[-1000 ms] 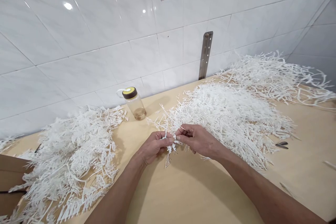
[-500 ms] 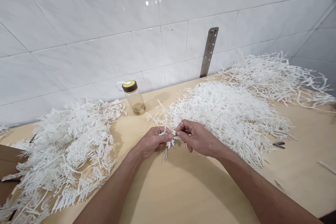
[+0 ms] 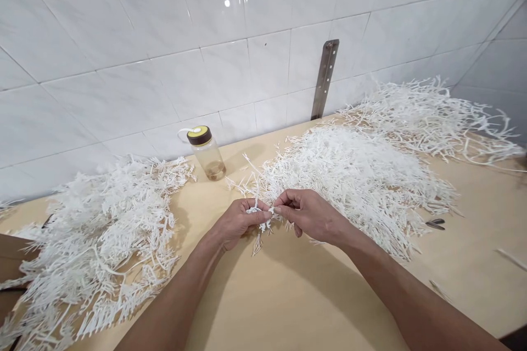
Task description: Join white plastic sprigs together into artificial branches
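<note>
My left hand (image 3: 239,221) and my right hand (image 3: 310,215) meet over the middle of the wooden table (image 3: 296,296). Both pinch a small white plastic sprig (image 3: 262,223) with thin branching prongs that hang below my fingers. It is held at the near edge of a large heap of the same white sprigs (image 3: 354,175), which spreads to the right of my right hand. Another heap of white sprigs (image 3: 102,230) lies to the left of my left arm.
A clear bottle with a brown and yellow lid (image 3: 206,151) stands by the tiled wall behind my hands. A third, looser pile of white strips (image 3: 428,115) lies at the back right. A small dark tool (image 3: 435,224) rests on the table at right. A metal bracket (image 3: 325,78) is fixed to the wall.
My hands have stayed together on the sprig, with only small finger movement. The view has tilted slightly down and shifted.
</note>
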The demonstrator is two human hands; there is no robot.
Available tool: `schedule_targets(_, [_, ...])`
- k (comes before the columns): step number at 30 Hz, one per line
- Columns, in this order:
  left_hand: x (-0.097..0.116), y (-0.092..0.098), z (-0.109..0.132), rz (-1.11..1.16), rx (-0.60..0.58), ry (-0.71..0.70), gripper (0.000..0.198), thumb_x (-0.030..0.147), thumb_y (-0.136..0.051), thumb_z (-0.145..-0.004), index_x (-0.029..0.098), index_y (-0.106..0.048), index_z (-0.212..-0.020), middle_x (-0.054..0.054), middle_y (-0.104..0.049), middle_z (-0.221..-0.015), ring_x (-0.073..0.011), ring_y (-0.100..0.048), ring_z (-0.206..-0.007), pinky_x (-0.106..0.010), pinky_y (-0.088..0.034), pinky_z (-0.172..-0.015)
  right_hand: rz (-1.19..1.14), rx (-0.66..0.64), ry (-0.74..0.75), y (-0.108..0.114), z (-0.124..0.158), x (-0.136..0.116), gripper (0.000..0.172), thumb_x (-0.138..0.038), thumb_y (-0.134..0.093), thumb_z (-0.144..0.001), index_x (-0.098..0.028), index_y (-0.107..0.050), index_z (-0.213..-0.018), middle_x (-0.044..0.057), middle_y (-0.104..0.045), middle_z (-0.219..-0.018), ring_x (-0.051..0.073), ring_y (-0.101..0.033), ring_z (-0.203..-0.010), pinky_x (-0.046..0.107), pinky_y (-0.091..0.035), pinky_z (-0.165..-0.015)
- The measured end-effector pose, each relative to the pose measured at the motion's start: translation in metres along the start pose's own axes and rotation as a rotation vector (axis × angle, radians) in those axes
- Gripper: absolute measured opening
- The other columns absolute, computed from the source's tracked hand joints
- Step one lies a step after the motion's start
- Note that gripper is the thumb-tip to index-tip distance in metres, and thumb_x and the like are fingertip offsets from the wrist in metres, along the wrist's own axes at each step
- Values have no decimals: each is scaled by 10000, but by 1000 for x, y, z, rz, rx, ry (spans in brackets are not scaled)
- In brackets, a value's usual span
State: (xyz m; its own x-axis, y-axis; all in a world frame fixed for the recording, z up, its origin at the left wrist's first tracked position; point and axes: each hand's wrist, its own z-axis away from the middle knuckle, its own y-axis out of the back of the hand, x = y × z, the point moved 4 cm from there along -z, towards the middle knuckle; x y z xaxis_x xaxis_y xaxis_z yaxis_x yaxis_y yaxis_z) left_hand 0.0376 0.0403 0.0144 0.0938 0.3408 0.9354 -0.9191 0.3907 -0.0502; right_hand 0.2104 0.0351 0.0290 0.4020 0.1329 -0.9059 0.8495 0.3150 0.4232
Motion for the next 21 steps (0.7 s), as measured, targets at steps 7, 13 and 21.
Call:
schedule_targets(7, [-3,-2,0,-128,78,-95,354,444,-807,-679,156,-649,-810,54,-485,-575,-51,-316,-467,-222,-207,-469,310,134,177,1,1,-6,166,-205,-522,-890,-195,-635,-768,14,-642,-711,141,-573,-603,273,-400,-580])
schedule_targets(13, [-1,-6,2,-131,85,-78,388,475,-813,-673,150,-646,-802,63,-462,-542,-50,-295,-462,-233,-215,-488,345,135,202,3,4,-8,184,-169,-519,-877,-194,-619,-724,17,-635,-700,149,-551,-643,276,-386,-589])
schedule_targets(21, [-1,-6,-1,-43,17,-28,423,437,-873,-593,138,-649,-791,56,-485,-543,-38,-303,-452,-217,-176,-465,61,-61,-37,9,4,0,209,-337,-547,-877,-182,-686,-860,5,-642,-693,99,-527,-467,222,-411,-415])
